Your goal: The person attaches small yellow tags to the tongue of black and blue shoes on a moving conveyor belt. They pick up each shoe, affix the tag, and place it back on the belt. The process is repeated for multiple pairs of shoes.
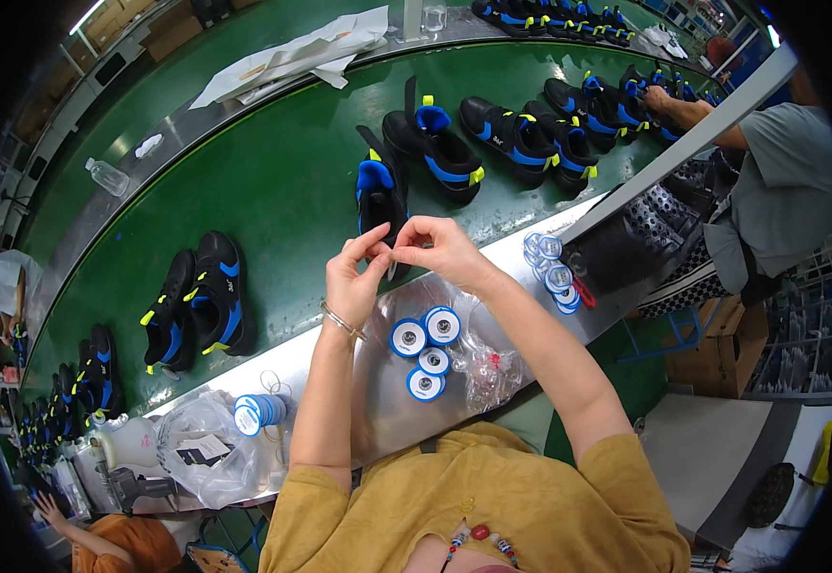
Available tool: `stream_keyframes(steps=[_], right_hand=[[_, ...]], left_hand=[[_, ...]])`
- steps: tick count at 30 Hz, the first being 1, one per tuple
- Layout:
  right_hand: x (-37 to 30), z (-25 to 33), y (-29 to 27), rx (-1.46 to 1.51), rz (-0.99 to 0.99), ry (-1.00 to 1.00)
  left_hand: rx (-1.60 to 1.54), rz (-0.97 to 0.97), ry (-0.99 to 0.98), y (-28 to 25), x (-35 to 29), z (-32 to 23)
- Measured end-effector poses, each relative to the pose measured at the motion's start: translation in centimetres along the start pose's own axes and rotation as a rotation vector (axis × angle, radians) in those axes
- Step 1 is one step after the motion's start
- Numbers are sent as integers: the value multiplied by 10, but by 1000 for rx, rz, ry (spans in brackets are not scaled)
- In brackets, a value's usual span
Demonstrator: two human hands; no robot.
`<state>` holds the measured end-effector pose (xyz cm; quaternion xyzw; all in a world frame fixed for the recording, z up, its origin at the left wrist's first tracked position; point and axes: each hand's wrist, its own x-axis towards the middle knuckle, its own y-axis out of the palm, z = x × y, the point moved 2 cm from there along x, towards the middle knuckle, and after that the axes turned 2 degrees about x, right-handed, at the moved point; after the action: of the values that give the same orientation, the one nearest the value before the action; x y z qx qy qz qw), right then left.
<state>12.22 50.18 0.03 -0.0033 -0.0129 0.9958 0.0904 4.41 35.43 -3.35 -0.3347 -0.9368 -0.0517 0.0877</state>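
Observation:
My left hand [353, 277] and my right hand [442, 252] meet over the metal ledge, fingertips pinched together. Between them is a small pale thing, mostly hidden by the fingers; its kind cannot be made out. Just beyond my hands a black and blue shoe [375, 180] stands with its strap raised, and another strap-up shoe [432, 143] is to its right. Below my hands, several round blue-rimmed white tags [425, 385] lie on the ledge beside a crumpled clear plastic bag [488, 374].
A green conveyor belt [292, 181] carries more shoes, including a pair [217, 291] at left. More round tags [261, 413] sit near a plastic bag [208, 468] and a grey handheld tool [139, 487]. At right, a co-worker [783, 191] reaches over shoes beyond a slanted post [680, 153].

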Motion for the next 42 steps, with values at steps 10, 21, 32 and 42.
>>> stream_keyframes(steps=[10, 21, 32, 42], right_hand=[[7, -3, 5, 14, 49, -5], [63, -27, 3, -809, -437, -124], [57, -41, -17, -821, -495, -485], [57, -46, -14, -909, -404, -433]], left_hand=[[-176, -20, -116, -3, 0, -3], [485, -49, -13, -23, 123, 43], [174, -174, -6, -27, 102, 64], [526, 50, 157, -7, 110, 25]])
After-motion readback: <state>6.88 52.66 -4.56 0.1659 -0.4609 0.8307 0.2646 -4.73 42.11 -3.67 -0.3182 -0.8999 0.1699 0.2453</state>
